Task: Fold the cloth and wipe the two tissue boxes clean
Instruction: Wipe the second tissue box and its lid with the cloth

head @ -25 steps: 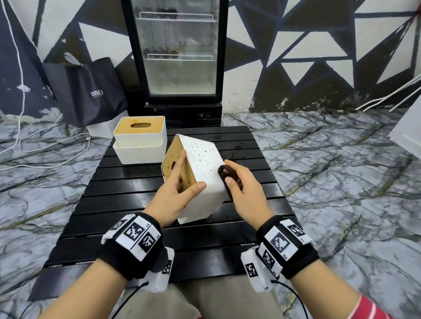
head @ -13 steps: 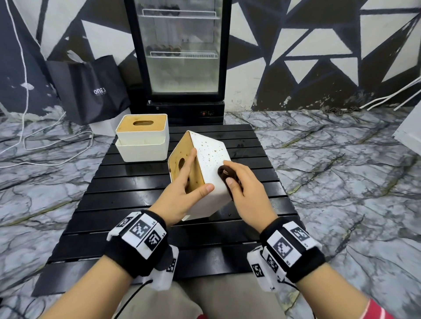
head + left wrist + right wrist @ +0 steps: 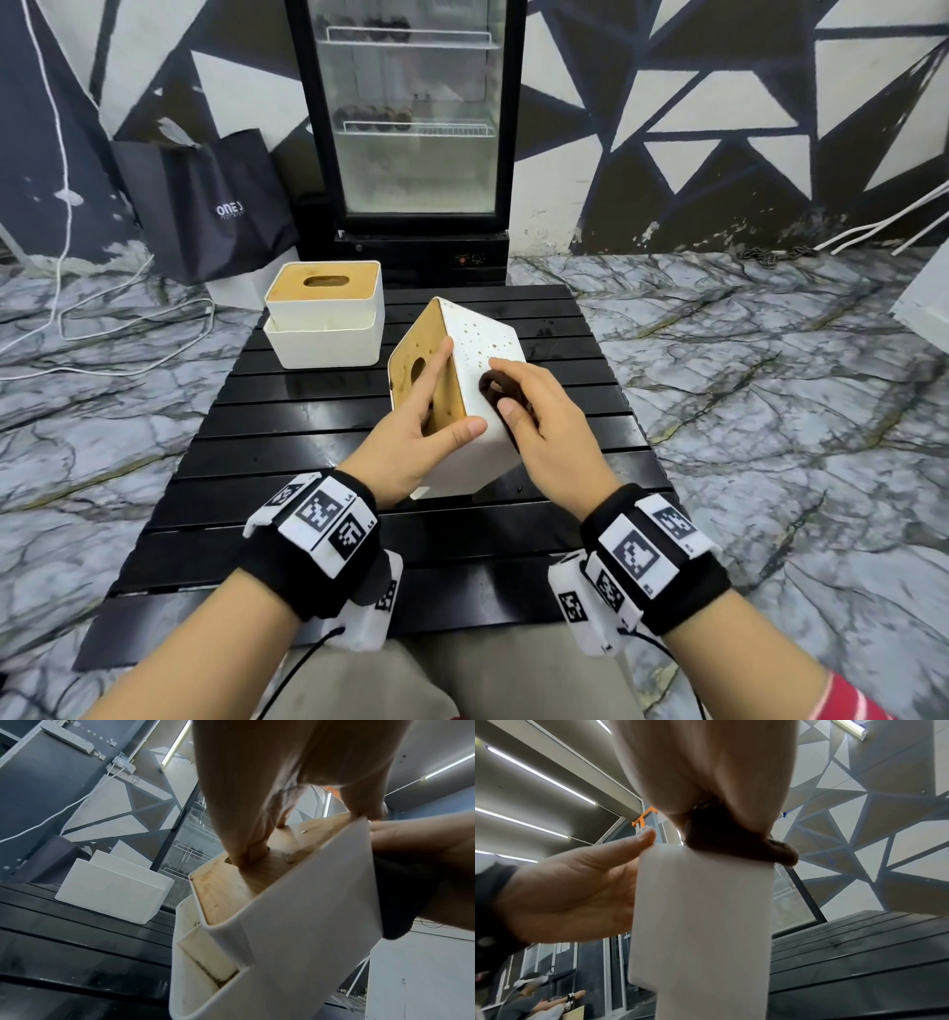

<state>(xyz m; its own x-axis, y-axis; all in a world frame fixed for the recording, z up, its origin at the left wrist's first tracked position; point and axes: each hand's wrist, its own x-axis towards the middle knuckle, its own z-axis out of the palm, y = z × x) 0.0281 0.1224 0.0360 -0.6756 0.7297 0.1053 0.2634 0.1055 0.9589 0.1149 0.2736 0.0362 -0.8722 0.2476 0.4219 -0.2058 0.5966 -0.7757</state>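
Surface (image 3: 318, 452): black slatted top standing on a marbled floor (image 3: 770, 411); it carries both tissue boxes.
Fridge (image 3: 411, 128): glass-door cooler behind the surface, against a wall painted with black and white triangles.
Bag (image 3: 205, 205): dark shopping bag on the floor left of the fridge, white cables beside it.
Far tissue box (image 3: 323, 318): white with a wooden slotted lid, upright at the back left of the surface, well apart from both hands.
Near tissue box (image 3: 477, 370): white, speckled with small dark spots, tilted onto a lower edge near the middle of the surface, wooden lid facing left.
Left hand (image 3: 411, 442): grip closed around the near tissue box; forefinger straight along the wooden lid, other fingers (image 3: 246, 854) reaching into the slot, thumb pressed on the white side.
Right hand (image 3: 544, 426): grip closed around the cloth, pressing it to the spotted white side of the near tissue box.
Cloth (image 3: 500, 393): dark brown, bunched small, mostly covered by the right hand, touching the near tissue box beside the left thumb.
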